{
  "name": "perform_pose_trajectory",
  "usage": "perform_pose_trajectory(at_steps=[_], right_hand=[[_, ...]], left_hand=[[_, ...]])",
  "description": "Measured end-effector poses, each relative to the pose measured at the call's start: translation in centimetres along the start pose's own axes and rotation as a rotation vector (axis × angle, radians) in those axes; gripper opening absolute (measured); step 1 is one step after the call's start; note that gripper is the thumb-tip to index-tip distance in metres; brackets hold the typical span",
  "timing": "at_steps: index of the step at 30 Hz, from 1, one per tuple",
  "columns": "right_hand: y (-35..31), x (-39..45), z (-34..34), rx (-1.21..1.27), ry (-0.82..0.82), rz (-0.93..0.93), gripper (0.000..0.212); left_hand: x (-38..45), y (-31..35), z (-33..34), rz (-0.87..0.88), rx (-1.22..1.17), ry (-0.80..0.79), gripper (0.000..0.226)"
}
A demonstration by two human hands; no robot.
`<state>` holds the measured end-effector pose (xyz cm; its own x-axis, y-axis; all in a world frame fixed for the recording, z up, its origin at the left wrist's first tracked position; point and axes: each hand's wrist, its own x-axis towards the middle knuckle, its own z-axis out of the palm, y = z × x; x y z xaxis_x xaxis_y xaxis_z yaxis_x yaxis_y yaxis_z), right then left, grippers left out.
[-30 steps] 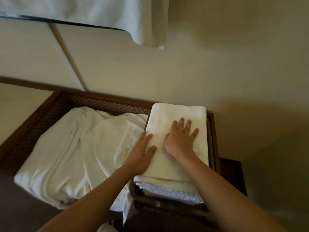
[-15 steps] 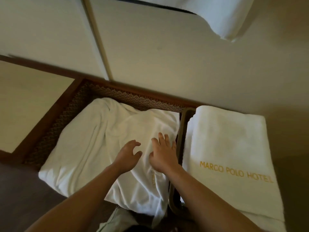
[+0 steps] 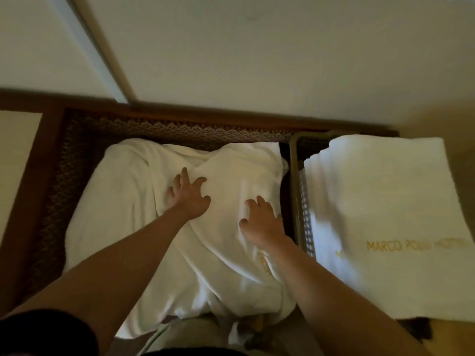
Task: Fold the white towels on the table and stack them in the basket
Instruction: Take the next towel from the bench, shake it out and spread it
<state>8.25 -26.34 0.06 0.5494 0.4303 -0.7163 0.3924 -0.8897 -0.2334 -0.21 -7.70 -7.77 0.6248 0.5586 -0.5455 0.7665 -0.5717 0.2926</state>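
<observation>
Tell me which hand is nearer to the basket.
Right. The right hand rests on the crumpled towel just beside the basket rim; the left hand rests farther left, mid-towel.

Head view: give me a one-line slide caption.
Both hands, left and right, reach onto a crumpled white towel beside the basket of folded towels.
</observation>
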Motion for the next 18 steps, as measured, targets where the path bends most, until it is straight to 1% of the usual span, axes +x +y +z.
perform_pose_trajectory(at_steps=[2, 4, 5, 7, 9, 10, 11, 13, 14, 15, 16, 18], right_hand=[[0.0, -0.5, -0.2, 0.020, 0.029, 0.011, 0.058], [0.1, -0.7, -0.3, 0.040, 0.061, 0.016, 0.058], [0.1, -1.0, -0.3, 0.056, 0.081, 0.020, 0.059], [0.1, -1.8, -0.2, 0.097, 0.139, 0.015, 0.062], [0.0, -2.7, 0.0, 0.108, 0.218, -0.033, 0.070], [0.1, -3.1, 0.2, 0.092, 0.261, -0.070, 0.075], [0.1, -3.9, 0.3, 0.067, 0.300, -0.107, 0.081], [0.3, -5.3, 0.6, -0.030, 0.339, -0.190, 0.095], [0.5, -6.6, 0.9, -0.086, 0.350, -0.230, 0.097], [0.7, -8.0, 1.4, -0.136, 0.341, -0.266, 0.092], [0.8, -9.2, 1.7, -0.184, 0.313, -0.297, 0.080], [0.7, -12.3, 2.9, -0.196, 0.236, -0.300, 0.046]], left_hand=[[1.0, 0.0, -0.4, 0.032, 0.070, -0.047, 0.067], [0.9, 0.0, -0.8, 0.069, 0.043, -0.023, 0.065], [0.4, 0.1, -1.2, 0.110, -0.035, 0.022, 0.057], [-1.6, 0.7, -2.1, 0.200, -0.231, 0.111, 0.035], [-4.6, 1.7, -3.2, 0.285, -0.333, 0.126, 0.012], [-6.4, 2.2, -3.6, 0.359, -0.336, 0.117, 0.012], [-8.5, 2.6, -4.1, 0.455, -0.324, 0.088, 0.018], [-12.0, 3.1, -4.5, 0.670, -0.313, 0.017, 0.025], [-14.0, 3.1, -4.5, 0.776, -0.309, 0.000, 0.026], [-15.9, 2.9, -4.5, 0.855, -0.305, -0.007, 0.028], [-17.2, 2.6, -4.2, 0.899, -0.323, -0.010, 0.030], [-20.1, 1.6, -3.8, 0.888, -0.404, -0.030, 0.031]])
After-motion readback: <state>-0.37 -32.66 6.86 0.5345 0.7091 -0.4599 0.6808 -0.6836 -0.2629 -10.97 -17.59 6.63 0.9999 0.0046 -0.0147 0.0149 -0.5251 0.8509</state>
